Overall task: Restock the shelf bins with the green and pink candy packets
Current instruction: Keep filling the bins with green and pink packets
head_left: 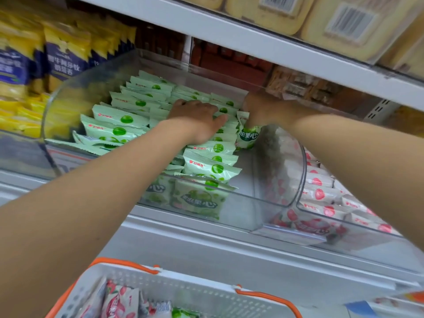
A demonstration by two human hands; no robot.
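Note:
A clear plastic bin (270, 203) on the shelf holds rows of green candy packets (213, 166). My left hand (197, 118) lies flat on the packets in the middle of the bin, fingers straight. At the bin's right wall, my right hand (263, 109) grips a green packet (247, 136) that hangs down below the fingers. The neighbouring clear bin (358, 228) on the right holds pink candy packets (321, 193).
A white basket with orange handles (183, 292) sits below, with pink packets (119, 301) and a green one inside. Yellow and blue bags (64, 56) stand in the bin to the left. A grey shelf board (252, 40) with yellow tubs hangs close above.

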